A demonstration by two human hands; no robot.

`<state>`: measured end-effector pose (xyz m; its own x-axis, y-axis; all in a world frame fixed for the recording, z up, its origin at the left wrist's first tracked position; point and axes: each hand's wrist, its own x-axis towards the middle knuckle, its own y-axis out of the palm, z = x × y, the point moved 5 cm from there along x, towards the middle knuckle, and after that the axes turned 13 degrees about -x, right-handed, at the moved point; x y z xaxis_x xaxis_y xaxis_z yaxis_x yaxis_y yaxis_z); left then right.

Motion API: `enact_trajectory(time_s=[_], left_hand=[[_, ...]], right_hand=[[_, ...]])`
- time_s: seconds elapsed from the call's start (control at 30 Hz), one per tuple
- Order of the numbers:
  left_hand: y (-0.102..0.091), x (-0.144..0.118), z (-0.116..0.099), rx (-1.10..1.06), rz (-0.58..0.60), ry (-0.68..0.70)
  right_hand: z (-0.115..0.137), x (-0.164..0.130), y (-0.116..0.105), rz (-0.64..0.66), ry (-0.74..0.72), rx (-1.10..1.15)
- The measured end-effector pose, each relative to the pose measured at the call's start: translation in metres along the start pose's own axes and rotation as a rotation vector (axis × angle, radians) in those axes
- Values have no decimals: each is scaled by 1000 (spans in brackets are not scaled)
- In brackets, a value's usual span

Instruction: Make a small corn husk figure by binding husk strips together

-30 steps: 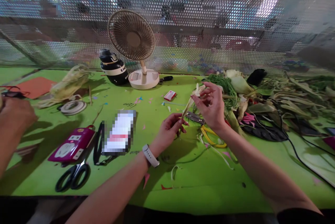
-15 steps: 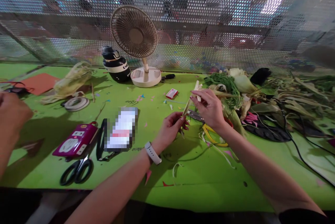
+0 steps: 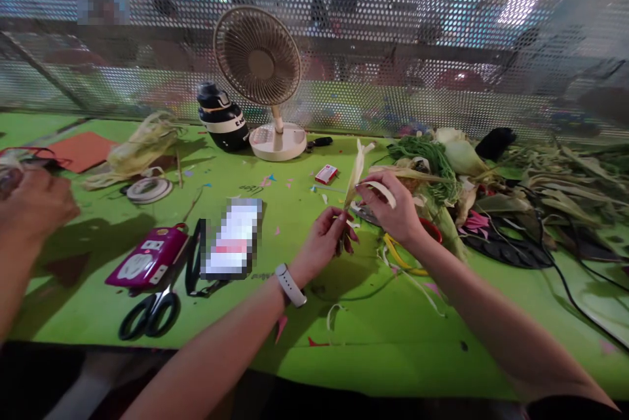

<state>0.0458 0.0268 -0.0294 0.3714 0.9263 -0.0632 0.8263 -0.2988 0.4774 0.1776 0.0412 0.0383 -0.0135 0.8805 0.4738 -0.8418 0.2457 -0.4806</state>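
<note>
My left hand, with a pale watch band on its wrist, is closed around the lower end of a pale corn husk piece that stands upright. My right hand pinches a curled husk strip beside the upright piece, its fingertips close to or touching it. Whether the strip is joined to the upright piece I cannot tell. Under my right hand lie pliers with yellow and red handles, partly hidden. A small red and white box sits just behind my hands.
Husks, green twine and a black cable crowd the right. A fan and bottle stand at the back. Left are a phone, purple pouch, scissors, tape roll and another person's hand.
The husk piece now stands more upright, its top spread. My right hand has shifted slightly down and right, with a strip curling over its fingers. The other person's hand has moved further into view.
</note>
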Motion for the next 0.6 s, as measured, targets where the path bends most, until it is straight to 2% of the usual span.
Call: enact_trajectory(time_s=[0.13, 0.27, 0.47, 0.6], left_hand=[[2, 0, 0, -52, 18, 22], [0, -2, -3, -155, -29, -14], [-2, -3, -8, -329, -88, -31], [-4, -3, -13, -337, -158, 56]], right_hand=[[-1, -2, 7, 80, -4, -21], [0, -4, 14, 136, 12, 100], [2, -8, 18, 80, -2, 9], [7, -11, 18, 63, -40, 6]])
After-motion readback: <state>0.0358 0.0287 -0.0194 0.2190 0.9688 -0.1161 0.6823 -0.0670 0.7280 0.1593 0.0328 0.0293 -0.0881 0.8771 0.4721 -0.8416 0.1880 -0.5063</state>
